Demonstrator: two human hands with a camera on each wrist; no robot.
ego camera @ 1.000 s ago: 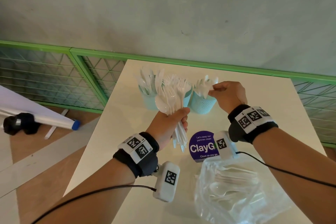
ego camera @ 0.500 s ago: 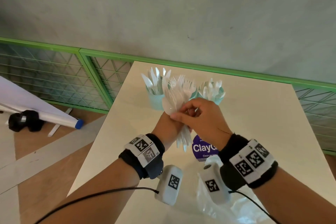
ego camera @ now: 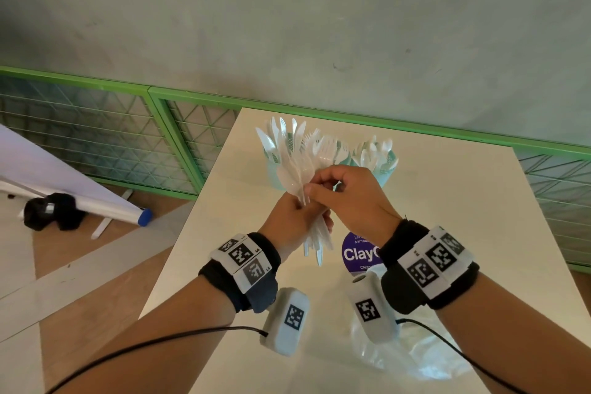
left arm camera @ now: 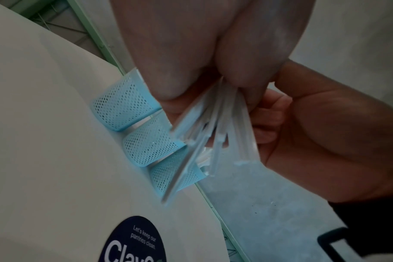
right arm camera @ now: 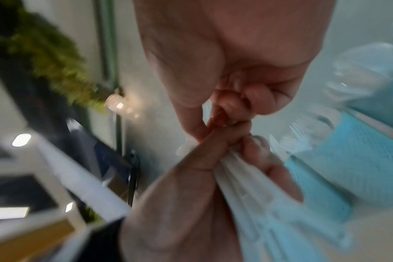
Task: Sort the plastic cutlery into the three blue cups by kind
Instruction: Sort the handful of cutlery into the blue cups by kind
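Note:
Three blue mesh cups stand in a row at the table's far edge. The left cup (ego camera: 271, 169) holds knives, the middle cup (ego camera: 344, 156) forks, and the right cup (ego camera: 388, 171) spoons. In front of them my left hand (ego camera: 300, 217) grips a fanned bundle of white plastic cutlery (ego camera: 299, 166), heads up and handles down. My right hand (ego camera: 315, 190) has thumb and forefinger pinched on one white piece at the bundle's waist; its kind is hidden. The left wrist view shows the bundle's handles (left arm camera: 215, 136) beside the cups (left arm camera: 150, 145). The right wrist view is blurred.
A clear plastic bag (ego camera: 412, 355) lies on the white table (ego camera: 463, 217) at the front right, under my right forearm. A purple round sticker (ego camera: 356, 254) sits mid-table. A green mesh railing (ego camera: 179, 144) runs behind, and a rolled banner (ego camera: 96, 201) lies on the floor at left.
My right hand left the spoon cup at the right and came back left to the bundle, where it now pinches a piece. The left hand kept hold of the bundle.

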